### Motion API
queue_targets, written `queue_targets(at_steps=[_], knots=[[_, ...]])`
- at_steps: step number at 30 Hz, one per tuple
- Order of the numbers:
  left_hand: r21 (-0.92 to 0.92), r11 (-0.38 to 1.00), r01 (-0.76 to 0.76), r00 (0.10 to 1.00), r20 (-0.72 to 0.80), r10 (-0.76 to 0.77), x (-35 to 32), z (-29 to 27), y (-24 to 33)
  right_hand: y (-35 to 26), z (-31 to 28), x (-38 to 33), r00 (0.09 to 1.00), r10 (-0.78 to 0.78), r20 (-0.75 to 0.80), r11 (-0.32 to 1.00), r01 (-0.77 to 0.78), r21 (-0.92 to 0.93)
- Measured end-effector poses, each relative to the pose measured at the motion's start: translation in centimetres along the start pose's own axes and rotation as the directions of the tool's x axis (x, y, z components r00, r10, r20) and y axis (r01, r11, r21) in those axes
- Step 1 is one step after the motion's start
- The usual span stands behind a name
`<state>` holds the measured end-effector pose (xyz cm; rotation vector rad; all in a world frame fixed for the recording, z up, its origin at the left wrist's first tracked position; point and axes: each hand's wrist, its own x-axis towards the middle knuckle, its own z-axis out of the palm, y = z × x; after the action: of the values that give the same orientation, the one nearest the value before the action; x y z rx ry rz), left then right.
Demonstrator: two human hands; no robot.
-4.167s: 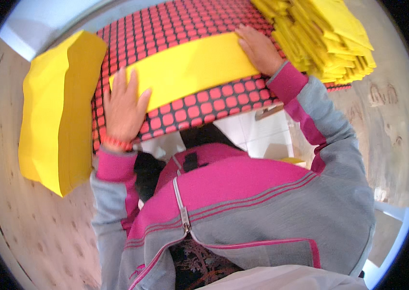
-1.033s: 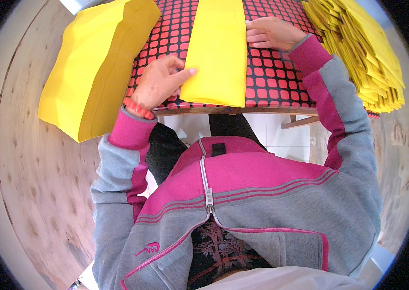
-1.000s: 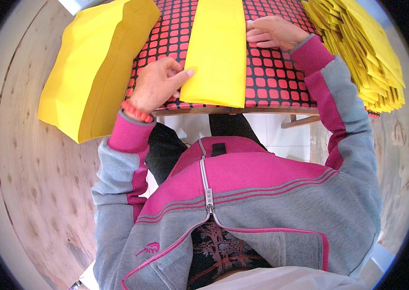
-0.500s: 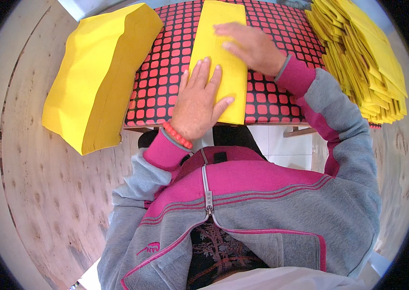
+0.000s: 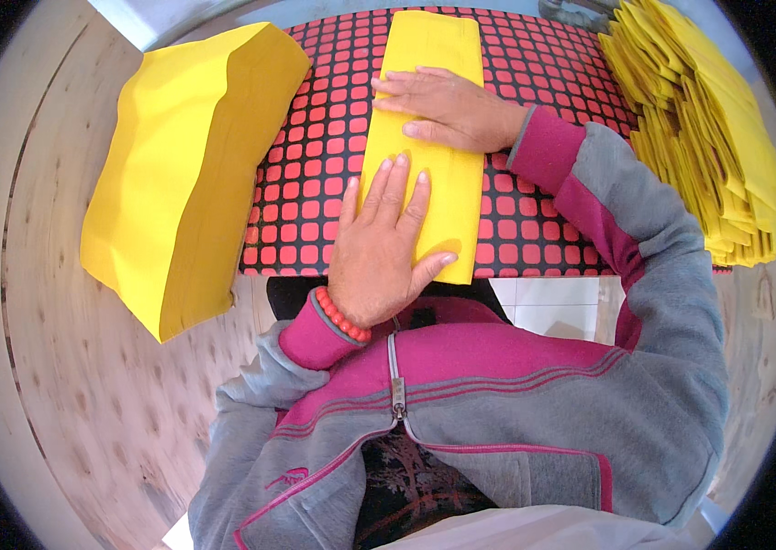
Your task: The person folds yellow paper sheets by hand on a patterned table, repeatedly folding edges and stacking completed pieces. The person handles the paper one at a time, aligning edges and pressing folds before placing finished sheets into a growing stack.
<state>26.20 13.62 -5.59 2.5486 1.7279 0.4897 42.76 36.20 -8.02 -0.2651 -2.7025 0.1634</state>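
Note:
A long folded piece of yellow fabric-like sheet lies lengthwise in front of me on a red-and-black checked table top. My left hand rests flat on its near left part, fingers spread and pointing away from me. Farther up the piece, my right hand lies across it from the right, palm down with its fingers stretched out. Neither hand grips anything. The hands are apart from each other.
A thick stack of flat yellow sheets stands at the table's left side, overhanging its edge. On the right, a pile of folded yellow pieces leans with many layers showing. Pale wooden boards lie to the left.
My right hand has moved left and settled flat across the folded yellow piece. The whole view has shifted slightly, so the table sits lower in the picture. My left hand stays on the piece.

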Motion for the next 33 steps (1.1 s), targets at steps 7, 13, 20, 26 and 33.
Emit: queue_targets(at_steps=[7,13,20,26,33], knots=[[-0.057,0.998,-0.041,0.998,0.045,0.044,-0.1,-0.4,0.0,5.7,0.2,1.7,0.993,0.106,-0.046,0.993,-0.109,-0.049],[-0.122,0.989,-0.086,0.992,0.079,0.096,0.0,-1.1,-0.1,10.9,1.2,2.7,0.987,0.055,-0.154,0.988,-0.077,-0.136],[-0.114,0.987,-0.115,0.990,0.067,0.123,-0.2,-1.0,-0.2,14.5,2.0,3.2,0.958,0.190,-0.216,0.969,-0.219,-0.115],[-0.045,0.984,-0.172,0.985,-0.018,0.171,-0.8,-0.3,-0.1,13.8,0.2,3.1,0.805,0.526,-0.273,0.827,-0.559,-0.056],[-0.080,0.927,-0.366,0.919,-0.191,0.346,-8.7,1.5,-0.1,5.6,-3.5,-1.0,0.610,0.512,-0.605,0.855,-0.431,0.289]])
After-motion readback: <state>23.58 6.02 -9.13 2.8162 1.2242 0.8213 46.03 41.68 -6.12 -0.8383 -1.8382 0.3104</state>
